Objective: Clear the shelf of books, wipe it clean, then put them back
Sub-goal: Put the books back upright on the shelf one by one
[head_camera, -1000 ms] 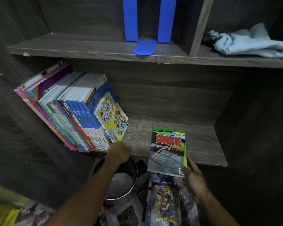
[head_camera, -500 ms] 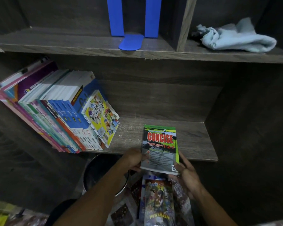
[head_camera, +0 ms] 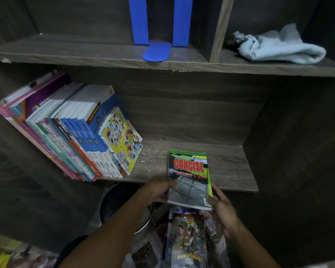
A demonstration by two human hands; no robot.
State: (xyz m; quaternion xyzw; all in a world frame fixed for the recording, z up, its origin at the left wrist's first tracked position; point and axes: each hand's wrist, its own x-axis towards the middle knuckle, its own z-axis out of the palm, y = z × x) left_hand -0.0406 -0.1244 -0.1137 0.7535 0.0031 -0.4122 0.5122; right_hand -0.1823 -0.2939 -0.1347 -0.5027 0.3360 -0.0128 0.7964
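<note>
A green book titled CONCISE (head_camera: pixel 189 176) lies tilted over the front edge of the lower wooden shelf (head_camera: pixel 228 167). My left hand (head_camera: pixel 159 189) grips its left edge and my right hand (head_camera: pixel 220 211) holds its lower right corner. A row of several books (head_camera: pixel 72 136) leans to the left on the same shelf, with a yellow cartoon-covered book (head_camera: pixel 124 140) at its right end. Under my hands a comic titled Newsflash (head_camera: pixel 188 240) lies on a pile on the floor.
A blue bookend (head_camera: pixel 157 51) stands on the upper shelf (head_camera: pixel 85 55). A crumpled light blue cloth (head_camera: pixel 278 48) lies in the upper right compartment. A dark round metal pot (head_camera: pixel 120 206) sits on the floor below the shelf, beside loose magazines.
My left hand has moved from the leaning row of books to the left edge of the CONCISE book. My right hand has kept hold of the book, which stays at the shelf's front edge.
</note>
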